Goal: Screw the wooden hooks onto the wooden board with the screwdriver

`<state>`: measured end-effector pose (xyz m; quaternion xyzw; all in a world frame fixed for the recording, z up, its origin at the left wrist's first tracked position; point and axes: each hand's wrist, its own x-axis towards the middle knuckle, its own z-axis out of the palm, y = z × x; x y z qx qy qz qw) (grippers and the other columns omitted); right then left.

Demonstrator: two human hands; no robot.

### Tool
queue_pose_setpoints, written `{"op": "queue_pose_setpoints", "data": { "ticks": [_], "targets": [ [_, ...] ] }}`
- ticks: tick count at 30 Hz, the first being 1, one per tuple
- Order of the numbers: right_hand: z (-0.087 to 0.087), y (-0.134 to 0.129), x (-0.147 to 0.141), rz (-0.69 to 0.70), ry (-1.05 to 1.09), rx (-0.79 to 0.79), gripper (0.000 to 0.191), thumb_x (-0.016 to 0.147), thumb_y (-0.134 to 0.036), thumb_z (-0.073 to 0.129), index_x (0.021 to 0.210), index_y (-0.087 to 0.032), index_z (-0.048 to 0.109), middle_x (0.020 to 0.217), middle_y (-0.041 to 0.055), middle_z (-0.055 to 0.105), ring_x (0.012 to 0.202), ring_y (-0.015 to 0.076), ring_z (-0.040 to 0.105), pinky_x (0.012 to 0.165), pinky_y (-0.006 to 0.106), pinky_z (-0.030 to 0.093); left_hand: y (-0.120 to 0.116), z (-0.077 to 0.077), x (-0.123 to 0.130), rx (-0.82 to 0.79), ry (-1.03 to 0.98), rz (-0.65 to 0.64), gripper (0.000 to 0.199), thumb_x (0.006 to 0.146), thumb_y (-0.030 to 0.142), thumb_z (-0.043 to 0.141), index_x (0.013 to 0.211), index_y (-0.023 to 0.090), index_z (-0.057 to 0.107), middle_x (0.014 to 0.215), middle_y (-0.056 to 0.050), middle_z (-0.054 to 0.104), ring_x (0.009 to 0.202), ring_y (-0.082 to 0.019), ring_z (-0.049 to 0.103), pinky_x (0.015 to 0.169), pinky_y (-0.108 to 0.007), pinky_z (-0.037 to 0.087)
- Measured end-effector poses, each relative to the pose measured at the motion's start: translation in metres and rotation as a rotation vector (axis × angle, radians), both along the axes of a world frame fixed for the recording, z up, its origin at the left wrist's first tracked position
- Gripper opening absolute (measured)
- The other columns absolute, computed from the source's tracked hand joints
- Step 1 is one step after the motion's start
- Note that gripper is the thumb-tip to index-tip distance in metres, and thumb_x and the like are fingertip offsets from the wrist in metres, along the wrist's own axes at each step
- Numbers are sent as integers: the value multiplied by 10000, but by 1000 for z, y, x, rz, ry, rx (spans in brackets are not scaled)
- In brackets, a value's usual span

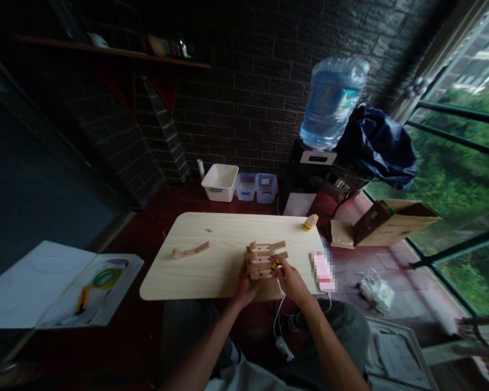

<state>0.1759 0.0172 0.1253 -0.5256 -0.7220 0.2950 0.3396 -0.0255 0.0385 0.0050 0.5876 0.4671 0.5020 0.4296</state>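
Observation:
A wooden assembly (261,259) of several parallel pieces with dark holes lies near the front edge of the pale table (224,233). My left hand (247,287) is closed on its front left side. In my right hand (289,278) is a small yellow and black tool (275,265), pinched against the assembly's right part; its tip is too small to make out. A separate curved wooden piece (191,251) rests on the table's left half. Toward the back right corner stands a small bottle with a yellow base (310,222).
A blurred pink item (324,271) lies at the table's right edge, with a white cable below. On the left is an open white case (101,290) holding tape. Beyond the table are plastic bins (220,183), a water dispenser (309,174) and a cardboard box (391,224).

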Motion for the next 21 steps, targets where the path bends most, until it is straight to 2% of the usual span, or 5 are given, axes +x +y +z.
{"op": "queue_pose_setpoints", "data": {
  "ticks": [3,8,15,17,21],
  "targets": [
    [-3,0,0,1,4,-10,405,1010,-203,445,1404,-237,534,883,37,750,839,207,719,814,310,551,0,5,1,-39,-14,-12,526,775,606,783,1082,194,668,1281,-129,634,1237,-326,602,1088,-526,503],
    [-6,0,1,-20,-6,0,375,1005,-237,464,1362,-250,577,850,20,739,768,192,700,739,270,532,0,9,3,-2,-37,15,544,737,642,797,1030,200,677,1287,-127,627,1293,-339,568,1119,-528,480],
    [-14,-3,-2,-92,6,14,372,1014,-303,477,1369,-251,574,899,37,740,774,200,706,709,267,528,-2,6,1,-77,-44,-9,536,760,632,787,1040,190,668,1184,-132,675,1110,-321,661,1003,-523,554],
    [-14,-4,-3,-107,6,19,374,1012,-301,477,1368,-240,572,892,40,738,774,201,706,702,267,528,-2,6,1,-62,-24,-20,517,773,619,782,1052,198,671,1212,-125,673,1140,-313,652,1030,-514,541],
    [-11,-6,-4,-104,-3,19,381,1012,-281,467,1379,-221,554,908,52,743,792,204,708,718,277,534,0,5,1,8,10,-6,531,777,608,781,1113,208,681,1394,-127,600,1325,-332,553,1145,-541,449]
  ]
}}
